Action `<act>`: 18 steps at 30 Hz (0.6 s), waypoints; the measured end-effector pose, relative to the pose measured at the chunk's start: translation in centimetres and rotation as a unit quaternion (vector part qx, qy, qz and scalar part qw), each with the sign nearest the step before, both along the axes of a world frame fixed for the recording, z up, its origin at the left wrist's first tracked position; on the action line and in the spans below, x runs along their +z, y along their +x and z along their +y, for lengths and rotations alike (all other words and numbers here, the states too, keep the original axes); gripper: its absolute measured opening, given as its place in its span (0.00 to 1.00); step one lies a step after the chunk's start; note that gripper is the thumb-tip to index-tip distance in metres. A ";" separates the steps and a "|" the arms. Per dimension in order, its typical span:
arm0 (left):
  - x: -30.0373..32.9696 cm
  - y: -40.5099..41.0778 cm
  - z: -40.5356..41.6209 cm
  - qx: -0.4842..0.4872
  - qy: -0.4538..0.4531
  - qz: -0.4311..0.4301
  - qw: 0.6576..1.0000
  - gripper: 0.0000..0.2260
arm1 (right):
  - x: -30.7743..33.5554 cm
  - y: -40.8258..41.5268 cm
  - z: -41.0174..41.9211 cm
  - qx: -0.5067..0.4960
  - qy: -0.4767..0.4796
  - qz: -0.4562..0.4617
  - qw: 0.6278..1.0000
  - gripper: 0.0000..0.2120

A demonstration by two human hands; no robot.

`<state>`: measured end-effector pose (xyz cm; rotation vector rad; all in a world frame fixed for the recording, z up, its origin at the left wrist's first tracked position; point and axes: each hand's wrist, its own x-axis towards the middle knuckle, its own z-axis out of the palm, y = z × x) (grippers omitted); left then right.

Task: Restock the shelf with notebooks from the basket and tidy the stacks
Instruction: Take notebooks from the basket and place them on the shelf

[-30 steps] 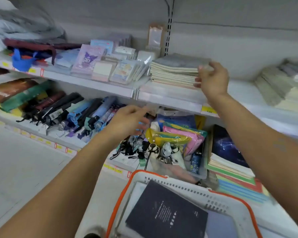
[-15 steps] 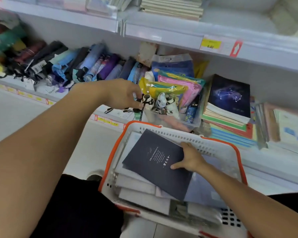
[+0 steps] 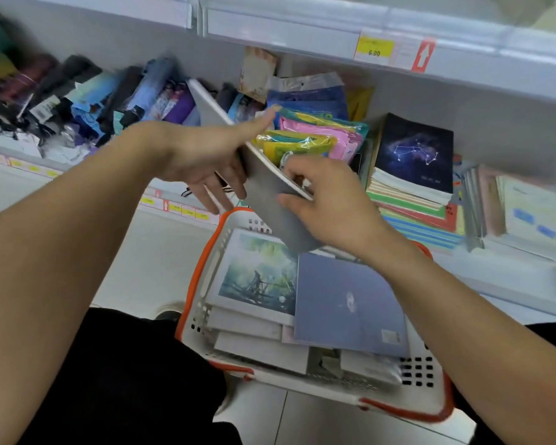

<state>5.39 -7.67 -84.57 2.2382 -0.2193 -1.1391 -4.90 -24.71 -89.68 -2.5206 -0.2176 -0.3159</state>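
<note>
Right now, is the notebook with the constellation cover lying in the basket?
No, the constellation notebook sits atop a stack on the lower shelf, right of the orange-rimmed basket.

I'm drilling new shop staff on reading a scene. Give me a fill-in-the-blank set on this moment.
1. Both hands, the left hand and the right hand, hold one ____ notebook above the basket.
2. The basket has an ____ rim.
3. The yellow price tag reads ____.
4. The top notebook of the shelf stack shows a ____.

Missing: grey; orange; 6.00; constellation
</note>
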 end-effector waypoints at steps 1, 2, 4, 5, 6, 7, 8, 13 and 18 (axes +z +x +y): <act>0.4 -0.1 0.0 0.018 -0.048 -0.001 0.999 0.44 | 0.1 -0.4 0.8 0.000 0.016 -0.042 0.999 0.07; 0.6 -0.1 -0.1 0.041 -0.092 -0.008 0.995 0.36 | 0.0 -0.7 1.6 -0.002 0.034 -0.064 0.997 0.06; 0.5 -0.2 -0.4 0.122 -0.148 -0.042 0.980 0.16 | -0.9 -1.1 2.9 0.007 0.070 -0.079 0.994 0.04; 0.3 -0.2 -0.4 0.158 -0.151 -0.063 0.974 0.10 | -1.3 -1.1 3.3 0.020 0.097 -0.072 0.993 0.03; 0.1 -0.1 -0.3 0.175 -0.137 -0.087 0.971 0.05 | -1.5 -1.1 3.4 0.043 0.149 -0.035 0.987 0.03; -0.1 0.1 0.1 0.176 -0.115 -0.104 0.972 0.02 | -1.5 -1.1 3.0 0.071 0.223 0.047 0.971 0.05; -0.3 0.3 0.7 0.169 -0.096 -0.108 0.975 0.02 | -1.6 -0.8 2.2 0.098 0.297 0.154 0.937 0.09; 0.1 1.4 3.9 0.113 -0.108 -0.061 0.986 0.10 | -10.5 1.8 -6.4 0.024 -0.030 0.386 0.922 0.35; -0.1 1.4 3.4 0.106 -0.122 -0.057 0.985 0.03 | -21.2 -1.4 -10.8 -0.058 -0.088 0.486 0.867 0.72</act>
